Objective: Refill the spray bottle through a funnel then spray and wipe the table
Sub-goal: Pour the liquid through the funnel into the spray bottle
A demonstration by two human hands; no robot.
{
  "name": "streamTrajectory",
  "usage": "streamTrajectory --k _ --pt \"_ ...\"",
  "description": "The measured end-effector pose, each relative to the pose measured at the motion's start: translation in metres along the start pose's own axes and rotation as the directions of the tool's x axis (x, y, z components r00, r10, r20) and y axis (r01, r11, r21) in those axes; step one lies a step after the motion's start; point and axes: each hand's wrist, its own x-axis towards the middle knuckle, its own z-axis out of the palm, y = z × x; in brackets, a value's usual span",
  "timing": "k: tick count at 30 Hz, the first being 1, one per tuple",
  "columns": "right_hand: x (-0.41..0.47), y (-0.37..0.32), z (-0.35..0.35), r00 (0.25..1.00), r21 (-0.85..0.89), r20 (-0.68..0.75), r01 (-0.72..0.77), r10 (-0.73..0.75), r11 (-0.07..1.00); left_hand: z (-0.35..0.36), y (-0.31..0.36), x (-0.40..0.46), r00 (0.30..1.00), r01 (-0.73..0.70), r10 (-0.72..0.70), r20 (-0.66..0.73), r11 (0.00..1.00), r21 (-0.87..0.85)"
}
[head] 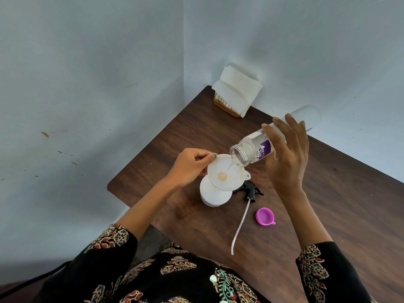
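Observation:
A white spray bottle (pixel 213 194) stands on the brown wooden table (pixel 328 193) with a white funnel (pixel 225 174) set in its neck. My left hand (pixel 190 166) pinches the funnel's far rim. My right hand (pixel 286 154) grips a clear water bottle (pixel 253 150) with a purple label, tilted mouth down over the funnel. Clear liquid runs from its mouth into the funnel. The black spray head (pixel 251 190) with its long white dip tube lies on the table just right of the spray bottle.
A pink bottle cap (pixel 264 216) lies open side up right of the dip tube. A brown holder with white paper napkins (pixel 237 92) stands in the far corner against the pale blue walls. The table's left edge runs close to the spray bottle.

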Motion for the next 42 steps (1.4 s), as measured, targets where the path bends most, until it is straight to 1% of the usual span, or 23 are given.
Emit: streamTrajectory --k 42 --pt "-0.0007 -0.0008 0.0017 0.999 0.006 -0.03 0.015 -0.014 1.0 -0.0007 0.0028 -0.0013 1.0 0.009 -0.01 0.005 0.999 0.037"
